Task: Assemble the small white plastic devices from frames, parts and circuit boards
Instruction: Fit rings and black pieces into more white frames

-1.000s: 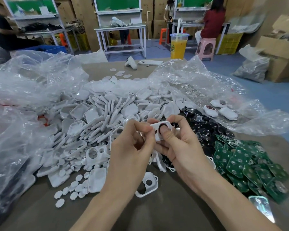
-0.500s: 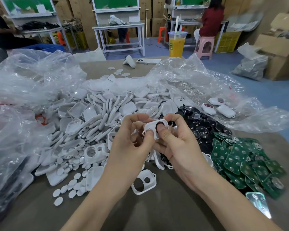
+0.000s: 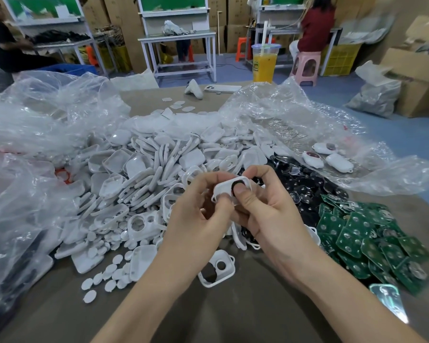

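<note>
Head view: left hand [image 3: 196, 219] and right hand [image 3: 270, 214], both with fingers pinched on one frame [image 3: 227, 188] over the table [image 3: 233, 315].

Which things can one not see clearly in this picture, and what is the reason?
Head view only.
Frame: lower half hidden by the fingers of the left hand and right hand.
Black part in the frame: mostly under the right thumb; shape unclear.
Bag: contents blurred by crumpled plastic, cut by the left edge.
Boards: markings too small.
</note>
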Demonstrator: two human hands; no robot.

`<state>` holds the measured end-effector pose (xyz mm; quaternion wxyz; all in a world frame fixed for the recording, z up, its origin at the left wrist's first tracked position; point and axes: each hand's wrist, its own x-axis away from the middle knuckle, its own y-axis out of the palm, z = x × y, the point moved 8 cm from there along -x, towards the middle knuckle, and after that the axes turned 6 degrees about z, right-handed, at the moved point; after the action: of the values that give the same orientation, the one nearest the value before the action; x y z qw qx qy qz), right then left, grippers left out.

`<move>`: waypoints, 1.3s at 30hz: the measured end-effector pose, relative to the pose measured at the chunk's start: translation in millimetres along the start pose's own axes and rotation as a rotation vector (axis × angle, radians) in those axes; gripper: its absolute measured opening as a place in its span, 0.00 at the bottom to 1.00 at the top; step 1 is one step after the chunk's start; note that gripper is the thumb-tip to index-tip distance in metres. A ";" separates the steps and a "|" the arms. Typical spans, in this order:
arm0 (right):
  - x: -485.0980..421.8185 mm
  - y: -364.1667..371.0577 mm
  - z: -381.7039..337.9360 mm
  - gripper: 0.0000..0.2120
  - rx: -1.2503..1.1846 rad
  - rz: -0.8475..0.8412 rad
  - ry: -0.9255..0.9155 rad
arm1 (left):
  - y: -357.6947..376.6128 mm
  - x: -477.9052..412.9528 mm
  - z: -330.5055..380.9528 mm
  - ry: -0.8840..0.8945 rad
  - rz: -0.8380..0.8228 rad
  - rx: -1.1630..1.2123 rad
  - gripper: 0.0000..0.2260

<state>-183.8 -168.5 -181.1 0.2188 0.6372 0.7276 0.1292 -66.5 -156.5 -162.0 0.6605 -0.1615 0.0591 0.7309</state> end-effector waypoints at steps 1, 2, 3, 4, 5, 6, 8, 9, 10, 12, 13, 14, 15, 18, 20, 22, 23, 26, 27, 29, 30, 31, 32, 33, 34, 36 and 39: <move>0.0 0.2 -0.5 0.06 0.004 0.002 0.000 | -0.5 0.4 0.6 -0.001 -0.007 -0.002 0.11; 0.0 -0.1 -1.0 0.07 0.010 0.009 -0.001 | -1.1 0.7 1.3 0.000 -0.010 0.001 0.12; -0.3 -0.1 -1.5 0.08 0.016 0.015 -0.003 | -2.0 1.1 1.7 0.001 -0.007 0.006 0.13; -0.6 -0.3 -2.3 0.08 0.022 0.021 -0.009 | -3.1 1.4 1.8 0.002 0.002 0.011 0.12; -0.9 -0.6 -3.1 0.08 0.028 0.023 -0.016 | -3.8 1.3 1.7 0.000 0.014 0.014 0.11; -1.2 -1.0 -3.8 0.08 0.033 0.023 -0.024 | -4.6 1.3 1.1 -0.003 0.029 0.008 0.08; -1.7 -3.1 -5.2 0.07 0.052 0.031 -0.039 | -6.1 1.7 -0.3 -0.001 0.073 -0.027 0.06; -1.8 -4.6 -5.6 0.06 0.066 0.042 -0.043 | -7.3 1.9 -1.0 0.005 0.102 -0.044 0.05; -1.6 -5.9 -6.1 0.05 0.084 0.054 -0.047 | -9.0 2.3 -1.4 0.015 0.130 -0.057 0.04; -0.9 -6.9 -7.1 0.05 0.117 0.071 -0.050 | -12.0 2.5 1.1 0.060 0.171 -0.102 0.03; -0.6 -7.0 -7.5 0.05 0.128 0.075 -0.052 | -12.8 2.2 2.5 0.083 0.180 -0.121 0.04; -0.1 -7.3 -7.7 0.05 0.136 0.080 -0.051 | -13.4 1.8 2.6 0.095 0.184 -0.127 0.04; 0.2 -7.6 -8.1 0.05 0.145 0.088 -0.050 | -13.7 1.4 2.3 0.099 0.184 -0.127 0.04; 0.2 -9.9 -9.4 0.05 0.173 0.125 -0.049 | -14.0 1.4 3.5 0.116 0.175 -0.163 0.02; 0.1 -11.3 -10.9 0.06 0.189 0.152 -0.047 | -14.8 3.5 7.3 0.163 0.182 -0.222 0.04; 0.7 -12.6 -13.3 0.08 0.206 0.175 -0.049 | -13.7 5.8 13.5 0.228 0.183 -0.304 0.04; 0.9 -13.0 -14.9 0.09 0.209 0.181 -0.052 | -12.5 6.9 17.5 0.272 0.180 -0.347 0.05; 2.5 -13.2 -18.7 0.10 0.209 0.176 -0.045 | -8.6 14.7 30.6 0.436 0.167 -0.459 0.03; 3.9 -12.0 -20.0 0.10 0.202 0.168 -0.033 | -7.6 18.4 33.2 0.482 0.155 -0.487 0.01; 7.4 -9.3 -21.9 0.09 0.172 0.153 0.001 | -8.3 25.3 37.2 0.557 0.145 -0.545 0.06; 10.4 -8.4 -22.7 0.08 0.152 0.150 0.023 | -8.7 28.6 39.8 0.598 0.144 -0.580 0.08; 14.0 -8.2 -23.6 0.07 0.131 0.152 0.044 | -8.6 32.0 43.0 0.649 0.145 -0.617 0.09; 18.5 -8.9 -23.8 0.06 0.116 0.155 0.065 | -7.4 36.3 46.0 0.700 0.137 -0.651 0.11; 23.9 -10.4 -23.4 0.05 0.108 0.160 0.087 | -6.4 40.9 47.6 0.746 0.122 -0.674 0.11; 29.7 -12.0 -22.5 0.05 0.105 0.165 0.113 | -5.8 45.8 48.7 0.777 0.101 -0.686 0.11; 43.2 -15.2 -18.9 0.05 0.101 0.170 0.182 | -6.0 57.5 48.4 0.801 0.050 -0.691 0.09; 63.7 -24.0 -11.1 0.04 0.280 0.151 0.265 | -6.9 78.8 40.1 0.813 -0.044 -0.709 0.06</move>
<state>-216.0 -108.6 -192.4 0.0201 0.6914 0.7112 0.1255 -71.9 -69.1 -148.1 0.5045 -0.6455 0.0564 0.5707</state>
